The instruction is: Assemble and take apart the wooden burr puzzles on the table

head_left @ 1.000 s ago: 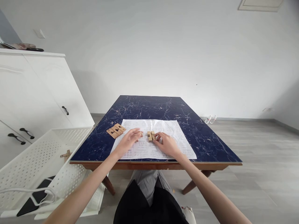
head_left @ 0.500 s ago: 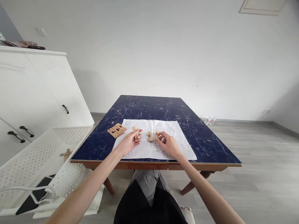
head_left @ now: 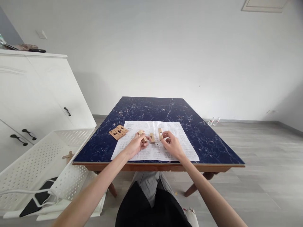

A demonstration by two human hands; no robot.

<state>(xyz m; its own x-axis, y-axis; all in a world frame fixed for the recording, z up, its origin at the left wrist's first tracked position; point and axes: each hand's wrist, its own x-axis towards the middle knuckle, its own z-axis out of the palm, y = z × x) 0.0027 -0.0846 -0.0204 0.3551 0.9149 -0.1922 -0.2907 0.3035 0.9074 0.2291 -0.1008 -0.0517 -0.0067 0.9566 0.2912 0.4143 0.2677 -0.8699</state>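
Note:
My left hand (head_left: 135, 146) is closed around a light wooden notched block (head_left: 141, 133), holding it just above the printed sheet (head_left: 132, 154). Between my hands a second notched block (head_left: 151, 138) rests on the paper, near the left fingertips. The thumb and fingers of my right hand (head_left: 172, 145) pinch a third notched block (head_left: 160, 131), which looks upright or tilted; whether it touches the paper I cannot tell. Left of the sheet lie flat wooden pieces with dark cut-outs (head_left: 118, 131), side by side.
The dark blue marbled table (head_left: 151, 107) has a brown wooden edge. Left of it stands a white perforated basket (head_left: 42, 148) holding a wooden cross-shaped piece (head_left: 68, 155) and a black flat object (head_left: 39, 197). A white cabinet (head_left: 44, 88) is behind it. Plastic bottles (head_left: 213, 121) stand by the wall.
My left hand has moved right, nearer the middle block, and its block has turned. The right hand's block now stands out more from the fingers.

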